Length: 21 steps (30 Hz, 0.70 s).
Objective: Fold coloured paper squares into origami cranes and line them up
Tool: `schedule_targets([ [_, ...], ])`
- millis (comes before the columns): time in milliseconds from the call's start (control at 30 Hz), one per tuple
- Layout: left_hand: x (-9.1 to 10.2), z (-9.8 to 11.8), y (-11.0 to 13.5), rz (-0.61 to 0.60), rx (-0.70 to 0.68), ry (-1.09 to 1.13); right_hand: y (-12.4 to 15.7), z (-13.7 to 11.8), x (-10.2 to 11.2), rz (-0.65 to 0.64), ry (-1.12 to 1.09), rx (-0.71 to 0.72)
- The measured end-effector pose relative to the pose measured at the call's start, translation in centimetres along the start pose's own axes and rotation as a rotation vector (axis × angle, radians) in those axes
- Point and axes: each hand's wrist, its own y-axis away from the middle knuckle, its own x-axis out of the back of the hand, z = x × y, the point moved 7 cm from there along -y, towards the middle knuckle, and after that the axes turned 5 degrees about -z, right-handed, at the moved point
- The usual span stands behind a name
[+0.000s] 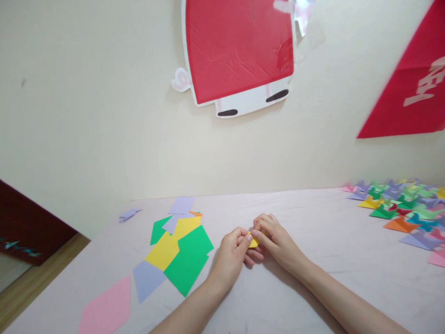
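Between my two hands is a small piece of folded yellow paper (254,242), mostly covered by fingers. My left hand (237,247) pinches its left side between thumb and fingers. My right hand (273,236) grips it from the right, thumb laid across the top edge. Both hands are just above the pale cloth-covered table (278,297). To the left of them lies a loose spread of flat coloured sheets, among them a green sheet (189,262), a yellow sheet (162,251), a lilac sheet (148,279) and a pink sheet (106,308).
Rows of folded paper figures (406,204) in several colours stand at the right. A few lilac paper pieces (129,215) lie at the table's far left. Behind the table rises a pale wall (104,116) with a red and white cutout (239,51) and a red banner (410,93).
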Motion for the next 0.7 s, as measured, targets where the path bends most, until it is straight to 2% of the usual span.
schedule_targets([
  [200, 0.1, 0.2, 0.0, -0.112, 0.060, -0.022, -0.1, 0.2, 0.1, 0.025, 0.083, -0.008],
  [267, 0.7, 0.3, 0.2, -0.184, 0.138, -0.078, 0.0, 0.3, -0.1, 0.002, 0.136, -0.017],
  [367, 2.5, 0.6, 0.7, -0.249, 0.309, -0.318, 0.0, 0.5, -0.3, -0.020, 0.208, -0.032],
  [433, 4.2, 1.6, 0.8, -0.158, 0.324, -0.539, 0.0, 0.7, -0.3, -0.022, 0.247, -0.051],
  [500, 4.9, 3.7, 0.8, 0.019, 0.168, -0.867, 0.0, 0.9, -0.4, -0.024, 0.283, -0.061],
  [567, 3.0, 5.2, 1.4, 0.112, -0.073, -1.285, 0.0, 0.8, -0.6, -0.023, 0.315, -0.061],
  [633, -0.2, 3.9, 2.1, 0.001, -0.187, -1.560, 0.0, 0.7, -0.7, -0.026, 0.340, -0.057],
  [700, -2.3, 2.1, 2.9, -0.022, -0.220, -1.730, 0.1, 0.6, -0.8, -0.032, 0.363, -0.067],
])
